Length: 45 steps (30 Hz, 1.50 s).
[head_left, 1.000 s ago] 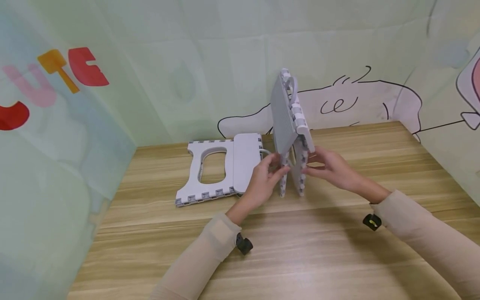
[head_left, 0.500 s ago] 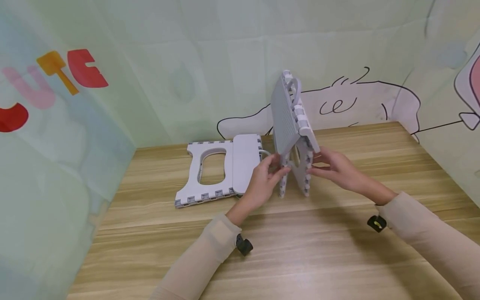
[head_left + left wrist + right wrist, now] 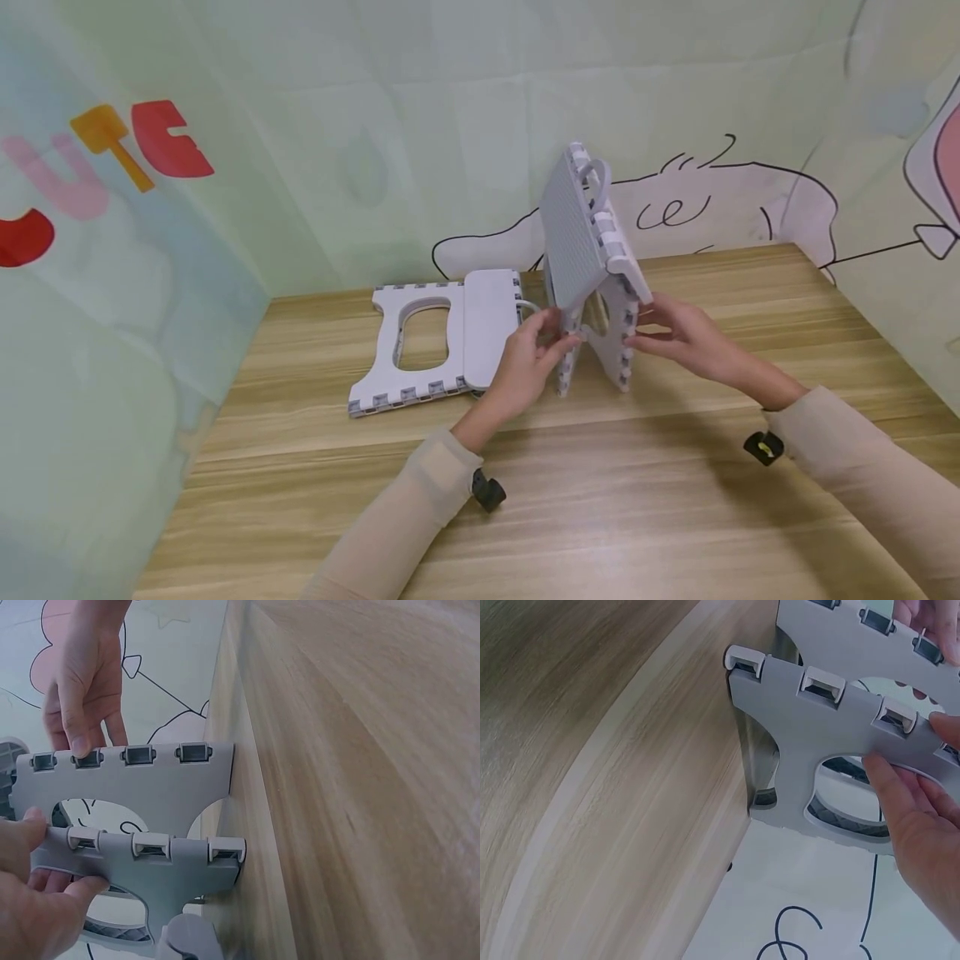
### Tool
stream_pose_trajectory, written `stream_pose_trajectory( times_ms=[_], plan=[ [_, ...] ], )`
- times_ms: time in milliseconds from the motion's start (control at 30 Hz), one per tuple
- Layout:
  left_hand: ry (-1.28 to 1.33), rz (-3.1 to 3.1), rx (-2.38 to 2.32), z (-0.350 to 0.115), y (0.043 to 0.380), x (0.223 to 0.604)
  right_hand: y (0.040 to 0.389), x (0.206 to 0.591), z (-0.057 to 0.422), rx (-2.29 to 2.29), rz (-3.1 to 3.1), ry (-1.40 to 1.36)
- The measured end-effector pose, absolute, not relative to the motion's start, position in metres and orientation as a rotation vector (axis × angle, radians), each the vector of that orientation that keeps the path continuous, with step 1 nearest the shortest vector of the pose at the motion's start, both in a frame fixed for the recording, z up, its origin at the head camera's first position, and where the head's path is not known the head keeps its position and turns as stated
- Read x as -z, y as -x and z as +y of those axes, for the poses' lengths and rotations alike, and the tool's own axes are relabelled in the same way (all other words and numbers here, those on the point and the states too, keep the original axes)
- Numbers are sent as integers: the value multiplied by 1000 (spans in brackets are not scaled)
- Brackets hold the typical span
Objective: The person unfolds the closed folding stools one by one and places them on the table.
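Note:
A grey-and-white folding stool (image 3: 573,229) stands partly unfolded on the table, its legs spread in a narrow V below the tilted seat. My left hand (image 3: 521,362) pinches the edge of the left leg panel (image 3: 180,874) between thumb and fingers. On the other side, my right hand (image 3: 693,342) holds the right leg panel (image 3: 795,742); in the right wrist view its fingers reach into the panel's oval opening. A loop handle (image 3: 600,179) sticks out from the folded seat's hinge side. Left of the stool lies a second folding stool (image 3: 487,329), folded flat.
The wood-grain table (image 3: 570,492) reaches back to a printed cloth backdrop (image 3: 457,125) right behind the stools. Another side of the cloth (image 3: 120,333) rises along the table's left edge.
My right hand has moved to the right, drawing the right leg panel with it, so the gap between the legs is wider. My left hand has stayed nearly in place.

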State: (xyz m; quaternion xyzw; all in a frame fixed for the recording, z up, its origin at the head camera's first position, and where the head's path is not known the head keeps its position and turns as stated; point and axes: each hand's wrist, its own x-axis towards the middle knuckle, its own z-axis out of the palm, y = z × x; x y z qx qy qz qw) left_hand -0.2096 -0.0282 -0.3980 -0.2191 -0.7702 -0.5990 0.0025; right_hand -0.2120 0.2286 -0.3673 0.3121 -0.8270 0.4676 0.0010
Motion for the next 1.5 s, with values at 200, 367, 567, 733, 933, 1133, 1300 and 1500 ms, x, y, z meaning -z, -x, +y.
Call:
stream_pose_trajectory(
  times_ms=[200, 367, 567, 733, 933, 1133, 1300, 1500],
  plan=[
    [709, -2431, 1836, -29, 209, 397, 211, 365, 232, -1478, -2624, -949],
    [708, -2446, 1838, -29, 208, 396, 211, 366, 236, -1465, -2620, -957],
    [696, -2441, 1869, -28, 208, 396, 210, 366, 240, -1460, -2613, -960],
    [703, -2428, 1869, -28, 207, 396, 210, 367, 244, -1440, -2604, -967],
    [728, -2441, 1826, -28, 207, 396, 210, 367, 249, -1424, -2588, -970],
    [752, -2433, 1824, -28, 207, 396, 210, 367, 253, -1455, -2587, -964],
    [756, -2440, 1816, -27, 207, 395, 209, 367, 256, -1452, -2598, -941],
    [762, -2444, 1810, -28, 207, 395, 209, 366, 259, -1467, -2586, -944]
  ],
)
